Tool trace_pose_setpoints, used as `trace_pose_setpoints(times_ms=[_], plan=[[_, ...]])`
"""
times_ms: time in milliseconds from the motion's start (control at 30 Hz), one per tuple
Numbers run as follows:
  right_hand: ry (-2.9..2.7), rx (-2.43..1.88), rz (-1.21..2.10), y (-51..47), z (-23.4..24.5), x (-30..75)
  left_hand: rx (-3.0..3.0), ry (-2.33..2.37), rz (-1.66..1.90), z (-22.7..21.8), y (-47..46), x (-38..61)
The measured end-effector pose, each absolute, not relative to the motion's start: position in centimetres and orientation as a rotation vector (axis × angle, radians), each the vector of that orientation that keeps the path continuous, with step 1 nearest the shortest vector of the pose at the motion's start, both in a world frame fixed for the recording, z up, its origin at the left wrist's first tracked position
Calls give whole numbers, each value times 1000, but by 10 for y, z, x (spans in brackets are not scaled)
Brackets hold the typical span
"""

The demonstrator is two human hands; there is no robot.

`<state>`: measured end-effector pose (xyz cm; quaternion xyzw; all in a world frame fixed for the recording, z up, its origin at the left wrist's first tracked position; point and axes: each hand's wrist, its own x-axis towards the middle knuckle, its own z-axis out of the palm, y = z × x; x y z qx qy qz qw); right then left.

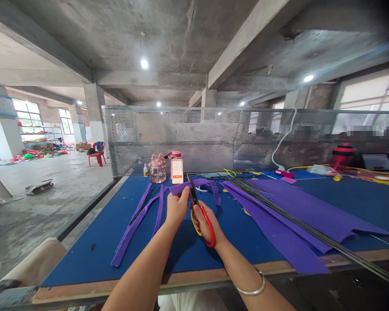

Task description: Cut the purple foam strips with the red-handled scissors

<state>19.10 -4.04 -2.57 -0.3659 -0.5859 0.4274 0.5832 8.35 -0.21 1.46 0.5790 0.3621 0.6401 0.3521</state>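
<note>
My left hand (176, 206) pinches one end of a purple fabric strip (199, 184) that curves away to the right above the blue table (84, 255). My right hand (205, 222) grips red-handled scissors (201, 207), whose dark blades point up and away beside the held strip. A silver bangle sits on my right wrist. Several cut purple strips (139, 220) lie on the table to the left of my hands.
Large purple fabric sheets (298, 220) and long dark rods (311, 231) lie to the right. A pink bottle (157, 168) and a white container (176, 167) stand by the perforated metal screen (197, 138). Cables and tools crowd the far right. A red chair (97, 153) stands on the floor to the left.
</note>
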Motion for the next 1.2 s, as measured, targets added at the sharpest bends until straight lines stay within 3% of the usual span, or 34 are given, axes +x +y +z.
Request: trace_pose_setpoints(times_ms=[367,1200], plan=[[-1466,-678,1078,-40,-34,191,1376,900,1657,11,0,85],[-1437,-880,933,-38,-33,194,1567,943,1676,15,-5,85]])
